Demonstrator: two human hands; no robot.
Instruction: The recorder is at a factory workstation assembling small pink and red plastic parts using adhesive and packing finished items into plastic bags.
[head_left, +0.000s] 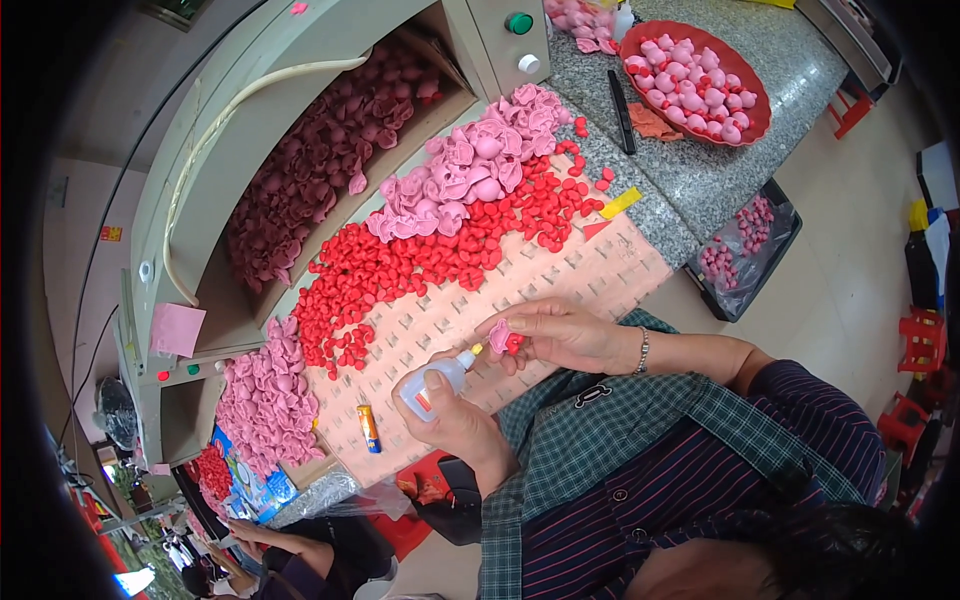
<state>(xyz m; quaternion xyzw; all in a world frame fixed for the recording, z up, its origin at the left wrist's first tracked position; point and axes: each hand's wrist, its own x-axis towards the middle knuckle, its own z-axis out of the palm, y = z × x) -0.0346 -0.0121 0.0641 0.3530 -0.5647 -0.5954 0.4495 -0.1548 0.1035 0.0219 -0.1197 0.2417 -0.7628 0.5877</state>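
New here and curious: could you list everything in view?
Granite counter: one, grey, upper right
Mat: one, peach, centre
Cabinet: one, pale grey, upper left
Moulded shells: many, pink, beyond mat and in cabinet
Small pieces: many, red, on mat
Tube: one, orange and blue, on mat
Scalloped bowl: one, red, on counter, holding pink rounded pieces
Slim tool: one, black, beside bowl
Tray: one, black, right of mat
Stools: several, red, far right
Squeeze bottle: one, translucent, over mat
Held piece: one, pink and red, by bottle's tip
Co-worker: one, dark clothes, lower left
Left grip: one, bare, around bottle
Right grip: one, bare, on held piece
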